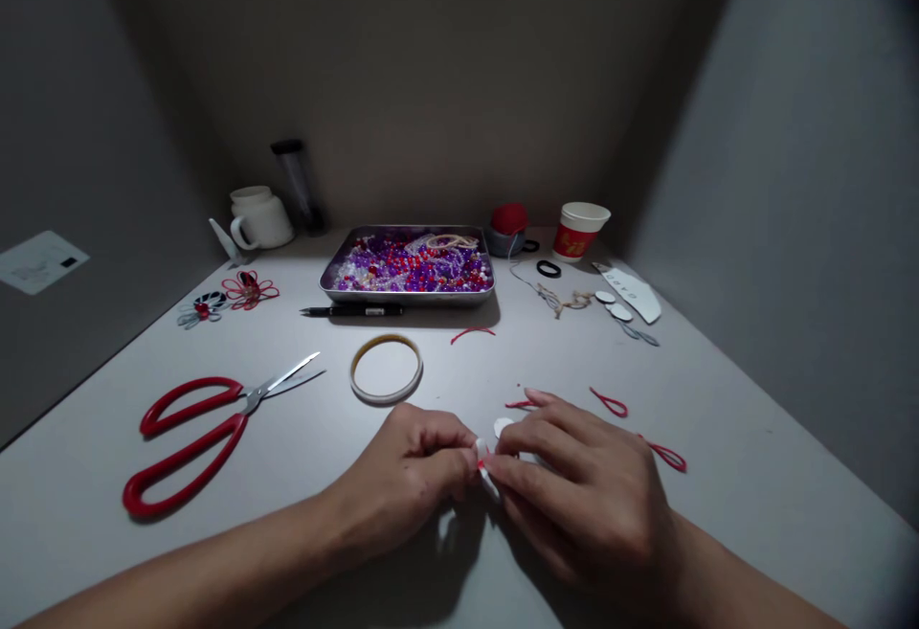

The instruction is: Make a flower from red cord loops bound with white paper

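At lower centre, a small, flat, card-like white piece is pinched by the left hand and right hand; seemingly light, bendable, best edge-held.

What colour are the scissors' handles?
The handles are red, best seen in the head view.

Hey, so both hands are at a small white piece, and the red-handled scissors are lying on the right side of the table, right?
Not quite: the scissors lie on the left side of the table, as the head view shows. The left hand and right hand are at the small white piece.
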